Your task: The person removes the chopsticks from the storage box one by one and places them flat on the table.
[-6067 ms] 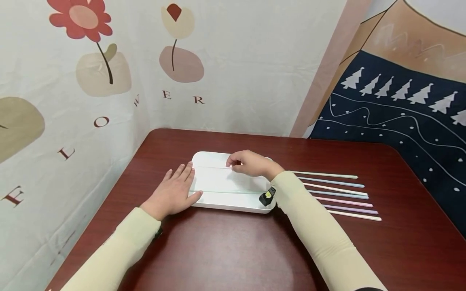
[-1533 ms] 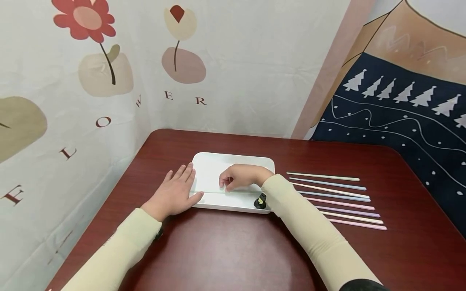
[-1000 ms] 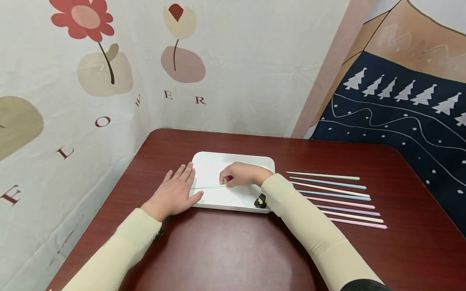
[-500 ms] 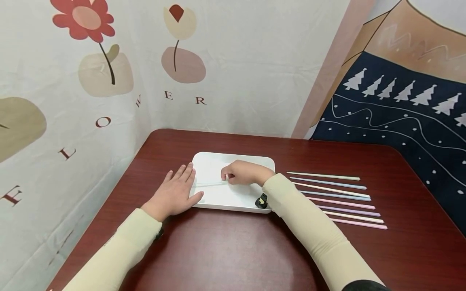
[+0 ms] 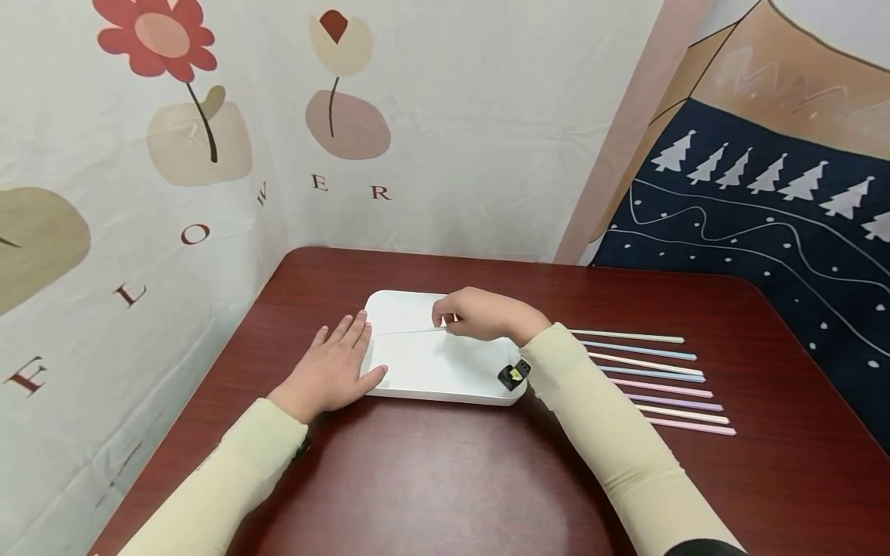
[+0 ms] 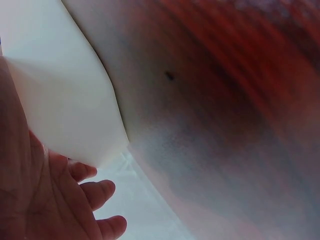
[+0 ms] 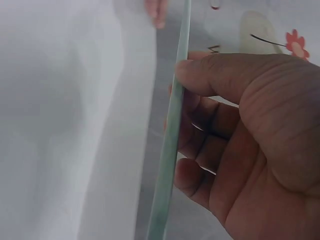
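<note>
My right hand (image 5: 485, 313) pinches a pale green chopstick (image 7: 169, 135) between thumb and fingers over the far half of a white tray (image 5: 445, 378). In the head view the chopstick shows as a thin line running left from the fingertips toward the left hand. My left hand (image 5: 327, 374) lies with fingers spread against the tray's left edge, the thumb over its near left corner. From the left wrist view, the fingers of that hand (image 6: 60, 200) show straight along the white tray side (image 6: 75, 100).
Right of the tray, several pastel chopsticks (image 5: 667, 391) lie in a roughly parallel row on the dark red table (image 5: 417, 479), some partly behind my right forearm. A flower-printed cloth (image 5: 452, 139) stands behind the table.
My right hand has lifted the green chopstick from the tray's near part and carried it away toward the far side. A pink chopstick now shows at the row's near end. The left hand stays put.
</note>
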The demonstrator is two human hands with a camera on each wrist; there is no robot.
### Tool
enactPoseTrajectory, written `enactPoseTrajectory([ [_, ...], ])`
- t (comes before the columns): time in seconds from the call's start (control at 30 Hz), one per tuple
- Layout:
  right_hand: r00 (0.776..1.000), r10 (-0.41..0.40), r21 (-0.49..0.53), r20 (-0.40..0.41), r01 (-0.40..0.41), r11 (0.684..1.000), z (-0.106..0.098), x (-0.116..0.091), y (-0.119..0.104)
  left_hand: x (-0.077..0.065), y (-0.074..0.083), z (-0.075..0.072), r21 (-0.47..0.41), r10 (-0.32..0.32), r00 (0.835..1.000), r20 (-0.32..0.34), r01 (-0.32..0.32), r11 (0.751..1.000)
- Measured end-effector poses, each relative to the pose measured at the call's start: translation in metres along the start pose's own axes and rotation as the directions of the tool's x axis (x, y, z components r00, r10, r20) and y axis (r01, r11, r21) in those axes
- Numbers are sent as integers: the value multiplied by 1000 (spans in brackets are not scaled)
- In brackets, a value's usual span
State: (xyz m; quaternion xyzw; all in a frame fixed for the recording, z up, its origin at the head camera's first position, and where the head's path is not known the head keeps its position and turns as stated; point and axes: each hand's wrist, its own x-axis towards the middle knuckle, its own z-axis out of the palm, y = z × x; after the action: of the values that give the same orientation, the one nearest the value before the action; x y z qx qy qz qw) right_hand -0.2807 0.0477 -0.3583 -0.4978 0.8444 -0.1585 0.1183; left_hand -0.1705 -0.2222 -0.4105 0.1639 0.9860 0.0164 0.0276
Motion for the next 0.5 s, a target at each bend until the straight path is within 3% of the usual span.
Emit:
enactPoseTrajectory([
  [0.17, 1000, -15, 43, -22, 16, 999, -11, -16, 0, 0, 0, 0, -9, 5, 1000, 1, -5, 1000],
  [0.5, 995, 96, 127, -19, -93, 988, -29, -59, 5, 0, -2, 0, -14, 6, 1000, 1, -6, 1000],
])
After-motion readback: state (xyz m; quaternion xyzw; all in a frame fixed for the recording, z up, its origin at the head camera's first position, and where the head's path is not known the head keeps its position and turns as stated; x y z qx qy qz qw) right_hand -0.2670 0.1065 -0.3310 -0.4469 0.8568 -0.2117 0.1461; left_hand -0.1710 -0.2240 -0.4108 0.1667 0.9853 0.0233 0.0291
